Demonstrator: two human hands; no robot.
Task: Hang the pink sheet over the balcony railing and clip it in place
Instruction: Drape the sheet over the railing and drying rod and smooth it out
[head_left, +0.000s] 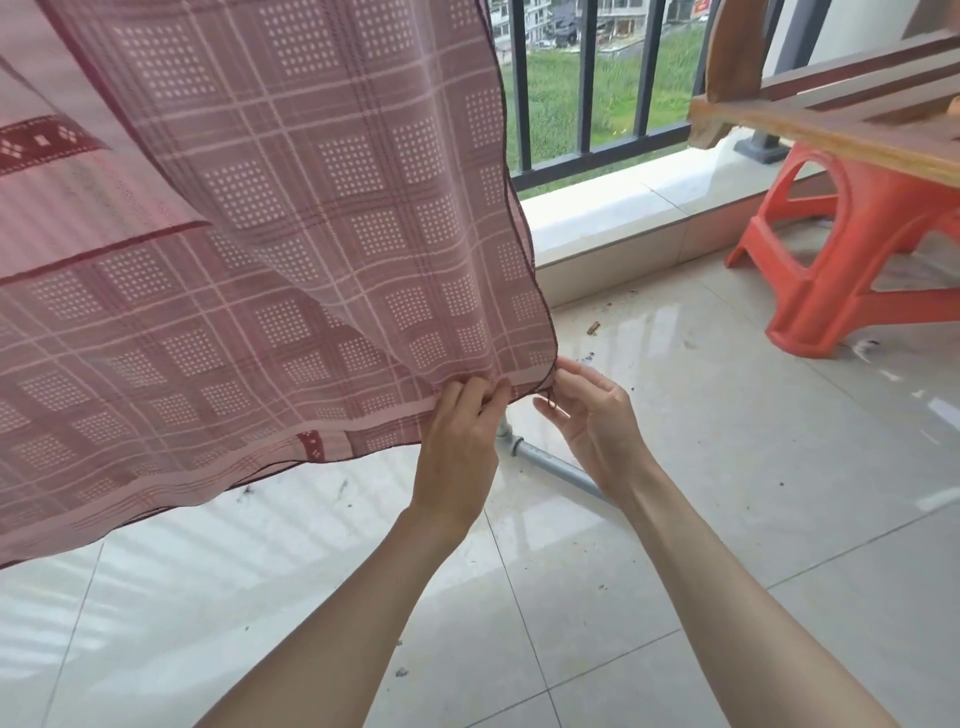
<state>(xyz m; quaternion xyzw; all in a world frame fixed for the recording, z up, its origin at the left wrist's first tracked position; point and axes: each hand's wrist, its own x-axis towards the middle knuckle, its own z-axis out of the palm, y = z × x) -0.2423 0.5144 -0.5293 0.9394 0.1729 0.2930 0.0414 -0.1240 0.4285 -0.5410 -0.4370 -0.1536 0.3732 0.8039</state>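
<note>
hidden bits: top of the thin pink checked sheet (291, 218) runs off frame, so can't tell what it hangs from; grey metal pipe (550, 462) partly behind the hands
sheet: sheer woven fabric, dotted squares, dark red hem; fills the left side, in front of the black barred railing (587, 78)
left hand (457, 441): fingers curled, pinching the bottom hem
right hand (592, 415): fingers loosely spread; fingertips at the corner, grip unclear
other stuff: orange plastic stool (841, 260) on glossy tiles

Glossy tiled floor (675, 519); orange stool (852, 260), grey pipe (561, 470), scattered debris.

Left hand (460, 441) pinching, right hand (592, 410) loosely curled
</note>
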